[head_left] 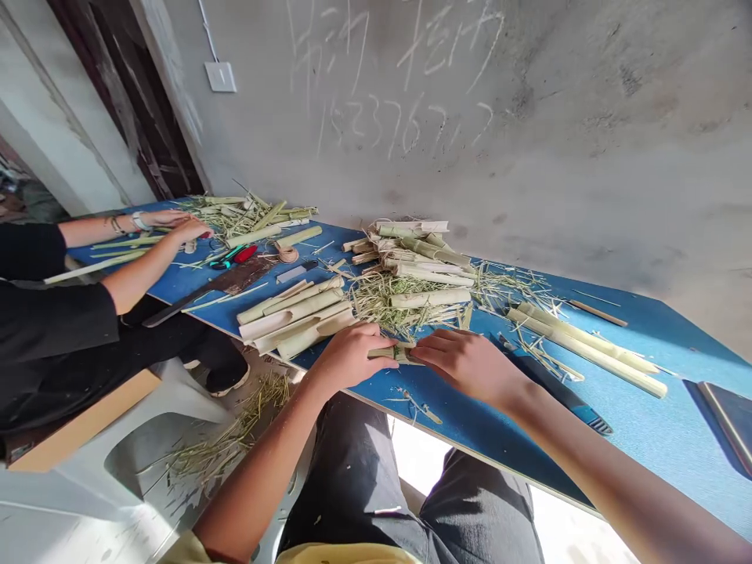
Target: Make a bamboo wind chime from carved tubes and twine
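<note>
The short, pale green bamboo piece with a knobbly middle is nearer the person than the layered stack of cream-and-green split bamboo, above the blue, faintly speckled tabletop; the left hand pinches one end between thumb and fingers, and the right hand curls its fingers over the other. Judging by how things lie, the splitting and hollowing is well advanced: the stack holds many opened pieces, and left of it more pale, trough-shaped bamboo sections lie side by side, some with rounded notches in their walls. The piece in hand seems partway through its working, though the fingers hide too much to be sure. Right of the stack, two long, straight, smooth-skinned bamboo lengths look less worked and are probably left to do. Thin, curly, straw-like green shavings tangle around the stack's foot, dry and springy in look. Further right of the stack lie a slim brown wooden rod and, nearer the right forearm, a ribbed black-and-blue plastic tool handle.
</note>
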Motion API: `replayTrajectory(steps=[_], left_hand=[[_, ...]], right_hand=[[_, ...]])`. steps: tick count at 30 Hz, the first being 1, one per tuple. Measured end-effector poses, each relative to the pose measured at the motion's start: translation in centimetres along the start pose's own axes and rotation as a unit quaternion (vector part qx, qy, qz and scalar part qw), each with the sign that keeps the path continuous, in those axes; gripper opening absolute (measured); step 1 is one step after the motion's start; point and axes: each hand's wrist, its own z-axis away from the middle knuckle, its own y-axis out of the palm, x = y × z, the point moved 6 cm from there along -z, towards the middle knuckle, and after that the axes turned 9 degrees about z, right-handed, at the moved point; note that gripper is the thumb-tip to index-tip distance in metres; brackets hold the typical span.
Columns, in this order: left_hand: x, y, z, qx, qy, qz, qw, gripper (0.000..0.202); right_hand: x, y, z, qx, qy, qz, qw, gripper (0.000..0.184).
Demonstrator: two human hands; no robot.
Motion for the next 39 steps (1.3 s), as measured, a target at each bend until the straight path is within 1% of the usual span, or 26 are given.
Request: replayTrajectory(steps=[3, 7, 9, 11, 13, 15, 18, 22, 24, 26, 29, 32, 35, 39], left_hand=[[0.0, 0.0, 0.1, -0.004, -0.002, -0.004, 1.000, 0.029], [0.0, 0.2, 0.2, -0.007, -0.007, -0.011, 1.000, 0.035], [-0.2, 0.2, 0.2, -0.007, -0.005, -0.022, 1.000, 0.035], [-0.4, 0.2, 0.3, -0.006, 0.004, -0.037, 0.999, 0.034], [-0.7, 0.3, 0.3, -0.005, 0.014, -0.055, 0.998, 0.033], [-0.8, 0.4, 0.3, -0.005, 0.023, -0.070, 0.997, 0.033], [-0.8, 0.5, 0.4, -0.014, 0.034, -0.082, 0.996, 0.036], [-0.7, 0.7, 0.5, -0.016, 0.040, -0.083, 0.996, 0.039], [-0.7, 0.7, 0.4, -0.017, 0.035, -0.086, 0.996, 0.038], [-0.7, 0.6, 0.4, -0.021, 0.032, -0.093, 0.995, 0.036], [-0.9, 0.5, 0.4, -0.028, 0.025, -0.107, 0.994, 0.035], [-1.0, 0.5, 0.4, -0.028, 0.008, -0.112, 0.993, 0.036], [-0.9, 0.4, 0.5, -0.033, -0.011, -0.108, 0.994, 0.036], [-0.6, 0.4, 0.5, -0.039, -0.031, -0.118, 0.992, 0.035]], right_hand=[[-0.4, 0.1, 1.3, 0.020, -0.006, 0.017, 1.000, 0.029], [-1.7, -0.7, 3.4, 0.036, 0.016, 0.013, 0.999, 0.030], [-1.6, -1.1, 3.3, 0.028, 0.026, 0.006, 0.999, 0.029], [-0.9, -1.2, 2.4, 0.020, 0.020, -0.004, 1.000, 0.029], [-0.1, -0.8, 1.4, 0.018, 0.001, -0.006, 1.000, 0.030], [0.0, -0.3, 1.3, 0.026, -0.015, 0.000, 1.000, 0.031], [-1.3, -0.1, 3.3, 0.042, -0.002, 0.028, 0.999, 0.032], [-3.7, -1.6, 6.8, 0.033, 0.032, 0.063, 0.997, 0.030], [-4.6, -2.4, 7.3, 0.016, 0.051, 0.067, 0.996, 0.030], [-5.7, -2.6, 6.9, 0.000, 0.075, 0.075, 0.994, 0.030], [-7.4, -1.8, 5.8, -0.023, 0.106, 0.099, 0.989, 0.031], [-8.6, 0.1, 5.3, -0.034, 0.117, 0.115, 0.986, 0.033], [-9.1, 2.2, 5.9, -0.020, 0.121, 0.091, 0.988, 0.035], [-10.1, 3.8, 7.6, -0.008, 0.180, 0.025, 0.983, 0.038]])
